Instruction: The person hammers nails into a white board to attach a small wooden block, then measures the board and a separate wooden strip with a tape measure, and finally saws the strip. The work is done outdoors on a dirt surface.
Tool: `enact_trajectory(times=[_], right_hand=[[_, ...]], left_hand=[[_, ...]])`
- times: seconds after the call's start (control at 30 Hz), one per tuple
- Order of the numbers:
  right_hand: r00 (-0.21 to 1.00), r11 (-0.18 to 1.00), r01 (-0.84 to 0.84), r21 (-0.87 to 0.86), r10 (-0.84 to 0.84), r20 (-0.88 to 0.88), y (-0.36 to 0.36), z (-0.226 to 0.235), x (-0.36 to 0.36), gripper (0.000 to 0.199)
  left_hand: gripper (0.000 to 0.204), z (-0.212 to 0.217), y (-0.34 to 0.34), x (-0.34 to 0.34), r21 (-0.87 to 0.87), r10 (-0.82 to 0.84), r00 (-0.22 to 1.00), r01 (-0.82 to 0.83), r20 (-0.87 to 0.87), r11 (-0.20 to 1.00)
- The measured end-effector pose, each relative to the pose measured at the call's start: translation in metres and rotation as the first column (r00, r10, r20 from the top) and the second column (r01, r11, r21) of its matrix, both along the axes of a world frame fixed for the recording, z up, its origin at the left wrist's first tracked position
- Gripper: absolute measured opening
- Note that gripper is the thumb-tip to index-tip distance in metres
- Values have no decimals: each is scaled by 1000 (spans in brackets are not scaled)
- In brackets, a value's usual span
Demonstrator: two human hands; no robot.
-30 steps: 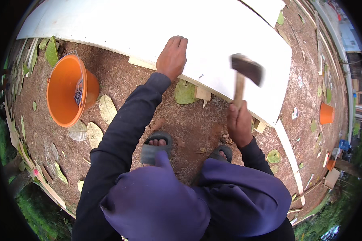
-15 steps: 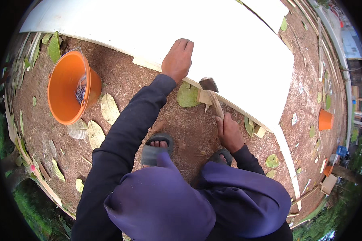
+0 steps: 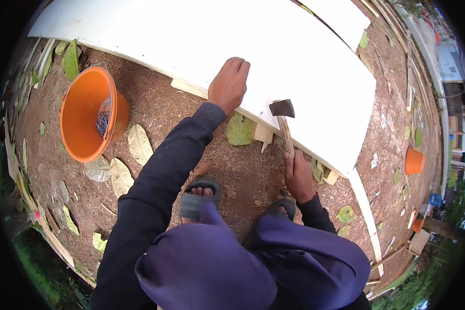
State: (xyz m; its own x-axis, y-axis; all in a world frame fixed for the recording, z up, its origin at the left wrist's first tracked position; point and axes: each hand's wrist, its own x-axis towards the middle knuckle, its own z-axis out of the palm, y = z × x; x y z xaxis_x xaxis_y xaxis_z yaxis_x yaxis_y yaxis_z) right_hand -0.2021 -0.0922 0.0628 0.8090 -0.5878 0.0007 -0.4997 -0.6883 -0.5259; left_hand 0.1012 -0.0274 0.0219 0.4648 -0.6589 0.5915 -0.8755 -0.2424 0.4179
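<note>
My left hand rests on the white panel, close to its near edge. Its fingers are curled together, and anything inside them is hidden. My right hand grips the wooden handle of a hammer. The hammer's dark metal head is over the panel near the edge, beside a small dark nail head. Under that edge runs a pale wooden batten, and a wood block sticks out below it.
An orange bucket with nails stands at left. A smaller orange bucket is far right. Large fallen leaves lie on brown soil, and a pale strip runs from the panel's right corner. My sandalled feet are below.
The hammer head has swung slightly right and turned, moving away from the nail spot at the panel edge. My left hand has stayed nearly in place, and the view has shifted slightly.
</note>
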Motion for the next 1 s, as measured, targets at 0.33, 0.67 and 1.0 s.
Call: enact_trajectory(times=[0.33,0.67,1.0], right_hand=[[922,995,-78,68,46,384,21,12,8,42],[833,948,8,317,-182,523,43,91,24,36],[992,991,83,109,-72,-105,65,-44,-41,31]], left_hand=[[25,11,16,0,12,8,999,-7,-39,1000],[28,5,29,7,48,38,999,-36,-36,998],[22,18,54,-3,-232,-59,972,5,-228,973]])
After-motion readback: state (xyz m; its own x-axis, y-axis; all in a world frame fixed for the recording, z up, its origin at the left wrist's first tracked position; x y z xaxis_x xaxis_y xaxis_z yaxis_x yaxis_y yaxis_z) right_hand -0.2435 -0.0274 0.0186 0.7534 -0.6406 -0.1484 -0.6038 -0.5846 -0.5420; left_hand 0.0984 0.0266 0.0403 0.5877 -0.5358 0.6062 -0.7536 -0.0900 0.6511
